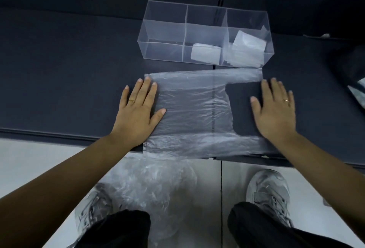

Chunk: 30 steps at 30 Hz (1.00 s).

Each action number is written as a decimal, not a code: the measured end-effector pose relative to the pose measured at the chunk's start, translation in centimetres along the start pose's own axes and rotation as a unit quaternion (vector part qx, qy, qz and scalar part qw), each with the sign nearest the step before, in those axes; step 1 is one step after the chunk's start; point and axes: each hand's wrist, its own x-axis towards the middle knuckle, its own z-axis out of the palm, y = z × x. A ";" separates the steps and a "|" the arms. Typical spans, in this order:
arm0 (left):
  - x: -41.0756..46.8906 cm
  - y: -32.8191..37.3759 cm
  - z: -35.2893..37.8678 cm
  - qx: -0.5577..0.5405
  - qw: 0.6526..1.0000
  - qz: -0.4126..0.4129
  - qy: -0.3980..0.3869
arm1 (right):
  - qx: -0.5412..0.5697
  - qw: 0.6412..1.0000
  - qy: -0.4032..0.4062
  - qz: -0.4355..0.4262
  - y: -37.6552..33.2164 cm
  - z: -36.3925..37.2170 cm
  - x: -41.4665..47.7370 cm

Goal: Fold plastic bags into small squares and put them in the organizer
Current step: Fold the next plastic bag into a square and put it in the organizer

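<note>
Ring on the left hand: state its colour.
Gold. The ring is a thin plain band on the left hand, seen in the head view.

My left hand (pixel 138 109) flat, fingers straight, pressing left edge of clear plastic bag (pixel 189 113); thumb lies on film. My right hand (pixel 273 109) flat too, fingers spread on dark table (pixel 59 69) between bag's two handle strips (heel of palm meets near strip). Bag spread flat. Clear organizer (pixel 164 30) just behind bag: folded square (pixel 205 54) in middle compartment, more folded bags (pixel 246 50) in right one. Crumpled bag pile (pixel 154 184) below table edge, between my grey shoes (pixel 268 190).
</note>
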 end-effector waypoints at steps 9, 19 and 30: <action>-9.4 -1.5 0.1 -0.017 0.970 0.242 0.028 | 0.178 0.926 -0.098 -0.318 -10.1 -1.9 -9.2; -8.7 1.0 -3.5 -0.187 0.963 0.159 0.108 | 0.164 0.929 0.007 -0.332 -10.0 -0.9 -10.2; -7.6 -2.1 -7.8 -0.421 0.901 -0.036 -0.100 | 0.356 0.902 -0.234 -0.067 0.5 -7.8 -8.8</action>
